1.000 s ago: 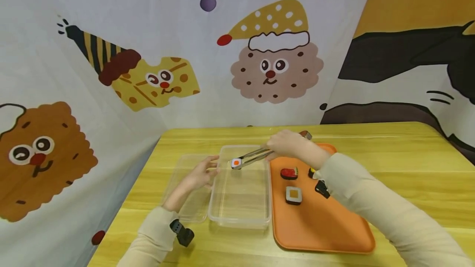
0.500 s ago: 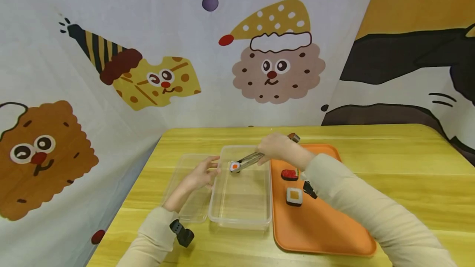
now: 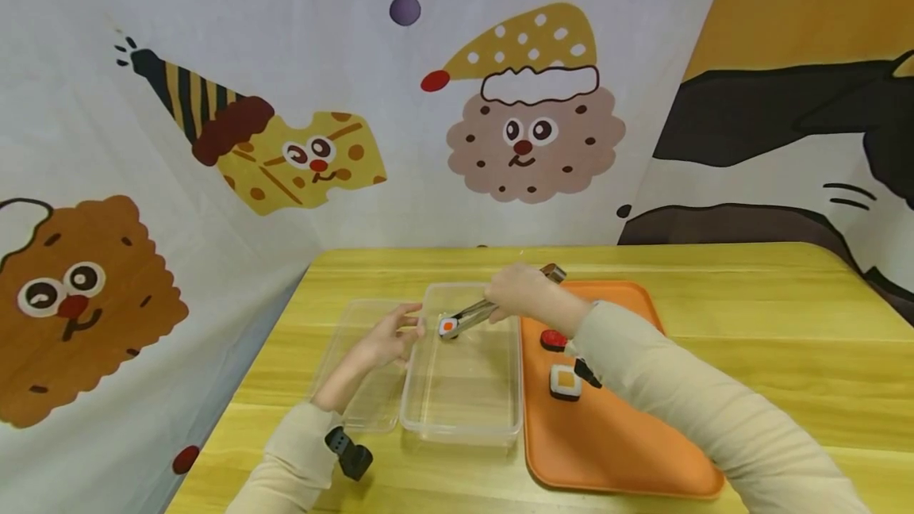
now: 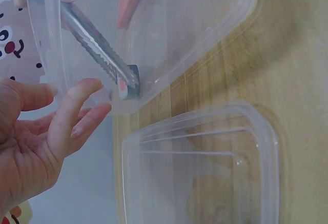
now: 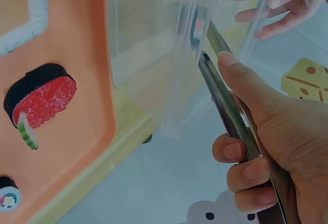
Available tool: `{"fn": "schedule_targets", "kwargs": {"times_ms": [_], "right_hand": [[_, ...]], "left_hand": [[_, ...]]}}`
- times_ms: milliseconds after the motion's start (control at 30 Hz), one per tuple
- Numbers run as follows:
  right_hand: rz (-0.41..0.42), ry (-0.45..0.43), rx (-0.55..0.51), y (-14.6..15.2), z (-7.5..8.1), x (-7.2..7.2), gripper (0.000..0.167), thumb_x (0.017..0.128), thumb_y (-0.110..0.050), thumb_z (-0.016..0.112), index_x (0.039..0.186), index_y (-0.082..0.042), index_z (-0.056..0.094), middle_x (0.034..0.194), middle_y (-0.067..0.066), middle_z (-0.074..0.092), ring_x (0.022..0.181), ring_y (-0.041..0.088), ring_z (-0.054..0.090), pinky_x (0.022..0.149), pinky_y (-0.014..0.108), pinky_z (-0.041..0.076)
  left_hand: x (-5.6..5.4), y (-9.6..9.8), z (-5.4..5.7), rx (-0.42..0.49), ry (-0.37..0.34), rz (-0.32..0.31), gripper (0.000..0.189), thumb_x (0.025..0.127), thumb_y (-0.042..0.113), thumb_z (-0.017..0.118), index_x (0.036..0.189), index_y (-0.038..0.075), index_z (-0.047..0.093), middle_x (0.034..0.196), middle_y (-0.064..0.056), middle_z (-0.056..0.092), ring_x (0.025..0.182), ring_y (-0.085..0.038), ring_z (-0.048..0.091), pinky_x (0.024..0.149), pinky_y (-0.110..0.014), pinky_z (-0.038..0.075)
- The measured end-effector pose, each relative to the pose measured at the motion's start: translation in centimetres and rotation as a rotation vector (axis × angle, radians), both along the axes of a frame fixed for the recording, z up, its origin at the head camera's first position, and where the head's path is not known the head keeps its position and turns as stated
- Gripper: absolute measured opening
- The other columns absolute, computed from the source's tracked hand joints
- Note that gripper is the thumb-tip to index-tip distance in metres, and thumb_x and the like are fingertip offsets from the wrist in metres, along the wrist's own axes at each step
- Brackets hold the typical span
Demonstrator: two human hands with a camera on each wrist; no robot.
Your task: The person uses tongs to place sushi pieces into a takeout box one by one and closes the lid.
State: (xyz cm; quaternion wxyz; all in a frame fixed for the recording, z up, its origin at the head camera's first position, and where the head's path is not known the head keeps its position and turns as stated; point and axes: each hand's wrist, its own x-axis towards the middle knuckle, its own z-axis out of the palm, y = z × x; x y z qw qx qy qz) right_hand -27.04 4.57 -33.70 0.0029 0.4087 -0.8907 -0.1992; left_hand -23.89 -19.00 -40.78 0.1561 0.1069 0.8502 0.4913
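Note:
My right hand (image 3: 521, 292) grips metal tongs (image 3: 473, 314). Their tips pinch a small sushi roll (image 3: 447, 327), white with an orange centre and a dark wrap. The roll is inside a clear plastic box (image 3: 462, 428), toward its far left part; whether it touches the bottom, I cannot tell. Beside the box's left wall is my left hand (image 3: 389, 339), its fingers loosely spread and holding nothing. In the left wrist view those fingers come close to the box wall; contact is unclear. The right wrist view shows fingers and thumb curled round the tongs (image 5: 228, 108).
A clear lid (image 3: 360, 419) lies left of the box. On the right stands an orange tray (image 3: 607, 458) with a red roe sushi (image 3: 552, 339), a square roll (image 3: 566, 381) and a small round roll (image 5: 9, 198). A printed cloth hangs behind the wooden table.
My right hand has moved left and slightly down, taking the tongs and the sushi roll lower into the box. My left hand stays in place.

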Motion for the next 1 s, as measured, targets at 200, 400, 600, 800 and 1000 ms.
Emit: {"fn": "schedule_targets", "kwargs": {"times_ms": [200,400,600,800,1000], "right_hand": [[-0.006,0.023,0.010,0.2,-0.1,0.3,0.035,0.079,-0.048,0.062,0.075,-0.014,0.065,0.059,-0.005,0.052,0.050,0.006,0.035,0.049,0.021,0.045],[-0.023,0.054,-0.004,0.2,-0.3,0.6,0.036,0.078,-0.050,0.063,0.077,-0.014,0.066,0.064,-0.002,0.060,0.049,0.006,0.041,0.047,0.021,0.045],[-0.010,0.087,-0.036,0.6,-0.8,0.7,0.040,0.077,-0.054,0.063,0.075,-0.014,0.066,0.061,-0.003,0.059,0.047,0.006,0.036,0.043,0.020,0.040],[0.002,0.038,-0.084,1.9,-0.8,0.7,0.046,0.078,-0.056,0.060,0.096,-0.014,0.068,0.071,-0.001,0.065,0.050,0.006,0.046,0.047,0.021,0.045],[0.022,0.006,-0.152,3.3,0.0,0.7,0.056,0.081,-0.055,0.056,0.119,-0.015,0.062,0.057,0.001,0.059,0.044,0.005,0.027,0.039,0.016,0.028]], "left_hand": [[0.0,0.2,-0.1,0.002,0.009,0.004,0.054,0.095,0.010,0.047,0.143,0.002,0.023,0.136,-0.031,0.037,0.119,-0.045,0.046,0.062,-0.034,0.057],[0.1,0.2,-0.1,0.000,0.009,-0.007,0.055,0.095,0.011,0.047,0.143,0.001,0.021,0.136,-0.032,0.036,0.119,-0.045,0.045,0.063,-0.034,0.057],[0.3,0.1,0.1,0.000,-0.004,0.005,0.055,0.095,0.011,0.046,0.143,0.001,0.021,0.137,-0.032,0.035,0.119,-0.044,0.045,0.064,-0.034,0.057],[0.4,0.2,0.1,0.002,0.007,-0.001,0.054,0.095,0.009,0.046,0.142,0.000,0.022,0.135,-0.033,0.037,0.118,-0.044,0.046,0.062,-0.033,0.057],[0.5,0.0,0.1,-0.002,0.015,-0.010,0.053,0.096,0.012,0.046,0.142,-0.001,0.022,0.135,-0.033,0.036,0.118,-0.045,0.045,0.063,-0.034,0.057]]}}
